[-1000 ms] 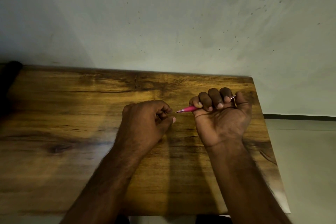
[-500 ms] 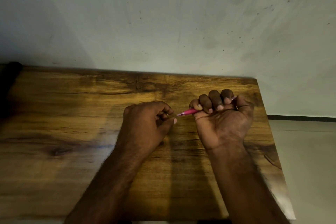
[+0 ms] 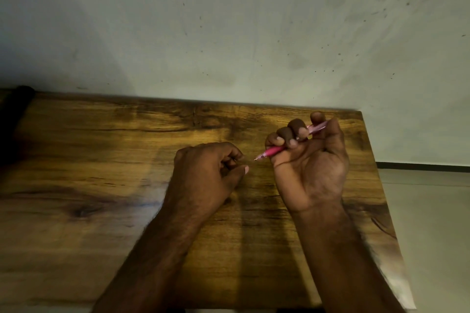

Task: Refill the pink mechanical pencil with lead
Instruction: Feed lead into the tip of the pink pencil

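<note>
My right hand is fisted palm-up around the pink mechanical pencil. Its metal tip points left and slightly down, and its clear pink rear end sticks out past my thumb. My left hand rests curled on the wooden table, thumb against forefinger in a pinch a short way left of the pencil tip. Any lead in that pinch is too thin to make out. A small gap separates the tip from my left fingers.
The wooden table stands against a grey, speckled wall. Its right edge runs just beyond my right hand, with pale floor below. A dark object sits at the far left corner.
My right hand has tilted, raising the pencil's rear end and loosening the upper fingers. The tip has drawn slightly away from my left fingers. The left hand has stayed in place.
</note>
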A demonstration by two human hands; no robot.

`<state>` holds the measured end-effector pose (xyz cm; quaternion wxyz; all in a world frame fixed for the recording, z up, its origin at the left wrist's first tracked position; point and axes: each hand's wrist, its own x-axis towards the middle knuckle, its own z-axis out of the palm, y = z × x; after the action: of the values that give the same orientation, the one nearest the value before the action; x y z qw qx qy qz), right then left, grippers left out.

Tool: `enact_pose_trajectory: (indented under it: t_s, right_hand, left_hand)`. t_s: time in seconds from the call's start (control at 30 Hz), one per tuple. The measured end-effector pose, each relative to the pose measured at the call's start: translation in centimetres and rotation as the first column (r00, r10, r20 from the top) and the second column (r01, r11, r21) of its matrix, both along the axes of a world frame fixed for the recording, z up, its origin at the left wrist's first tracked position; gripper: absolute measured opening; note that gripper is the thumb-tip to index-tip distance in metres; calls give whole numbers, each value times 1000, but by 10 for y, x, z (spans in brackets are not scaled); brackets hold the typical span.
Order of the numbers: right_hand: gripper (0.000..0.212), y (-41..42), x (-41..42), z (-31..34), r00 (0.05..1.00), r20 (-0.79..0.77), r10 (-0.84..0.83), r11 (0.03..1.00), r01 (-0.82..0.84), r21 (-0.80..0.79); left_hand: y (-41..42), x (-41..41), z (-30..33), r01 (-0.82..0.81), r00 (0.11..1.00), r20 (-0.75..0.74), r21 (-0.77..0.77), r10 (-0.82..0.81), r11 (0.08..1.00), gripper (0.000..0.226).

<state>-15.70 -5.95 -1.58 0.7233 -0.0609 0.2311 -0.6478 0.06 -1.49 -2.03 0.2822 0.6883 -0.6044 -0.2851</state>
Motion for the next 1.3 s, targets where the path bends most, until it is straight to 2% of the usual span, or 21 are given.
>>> enact_pose_trajectory:
  t_s: [0.13, 0.3, 0.43, 0.57, 0.97, 1.3]
  right_hand:
    - [53, 2, -1, 0, 996, 80, 41, 998, -44, 38]
    - [44, 2, -3, 0, 998, 55, 3, 998, -7, 64]
    - [47, 2, -4, -1, 995, 97, -8, 997, 0, 78]
    - [41, 2, -4, 0, 998, 49, -38, 995, 33, 98]
    - [44, 2, -4, -1, 998, 54, -29, 994, 23, 107]
    - [39, 2, -3, 0, 999, -21, -26, 996, 27, 91]
  left_hand:
    - [0, 0, 0, 4, 1000, 5, 4, -4, 1000, 17]
    - [0, 0, 1, -1, 1000, 5, 0, 1, 1000, 17]
    - [0, -1, 1, 3, 1000, 10, 1, -3, 1000, 18]
    - [0, -1, 0, -1, 1000, 11, 7, 1, 1000, 17]
    - [0, -1, 1, 1, 1000, 19, 4, -1, 1000, 17]
    - [1, -1, 0, -7, 1000, 21, 3, 7, 1000, 19]
